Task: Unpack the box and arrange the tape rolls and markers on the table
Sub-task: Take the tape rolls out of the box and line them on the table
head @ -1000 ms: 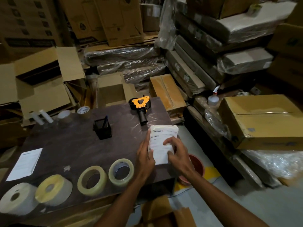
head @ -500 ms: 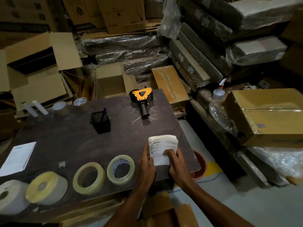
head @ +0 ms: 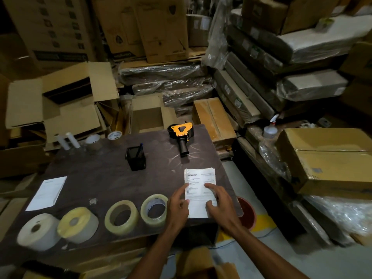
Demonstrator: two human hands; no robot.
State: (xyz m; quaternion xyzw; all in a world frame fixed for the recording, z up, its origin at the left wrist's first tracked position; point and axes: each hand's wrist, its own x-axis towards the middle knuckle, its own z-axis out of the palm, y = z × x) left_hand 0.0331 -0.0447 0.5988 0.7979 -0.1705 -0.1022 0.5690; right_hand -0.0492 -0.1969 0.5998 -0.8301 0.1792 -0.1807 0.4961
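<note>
A stack of white printed papers point(head: 199, 179) lies flat on the dark table point(head: 96, 178) near its front right corner. My left hand point(head: 177, 207) grips the stack's left edge and my right hand point(head: 222, 204) presses on its right side. Along the front edge sit a white roll point(head: 37, 231), a yellowish roll point(head: 77, 224), a tan tape roll point(head: 121, 217) and a clear tape roll point(head: 154, 210). Two smaller tape rolls point(head: 93, 141) stand at the back left. A black mesh holder point(head: 135, 160) holds a blue marker point(head: 141, 147).
An orange-and-black tape dispenser point(head: 182, 135) lies at the table's back. A white sheet point(head: 47, 193) lies at the left, two white tubes point(head: 68, 140) behind it. An open cardboard box point(head: 149, 115) stands beyond the table. A red bucket point(head: 248, 214) sits on the floor at the right.
Both hands lowered the paper stack from a raised, tilted hold until it lies flat on the table's front right corner. The camera tilted slightly.
</note>
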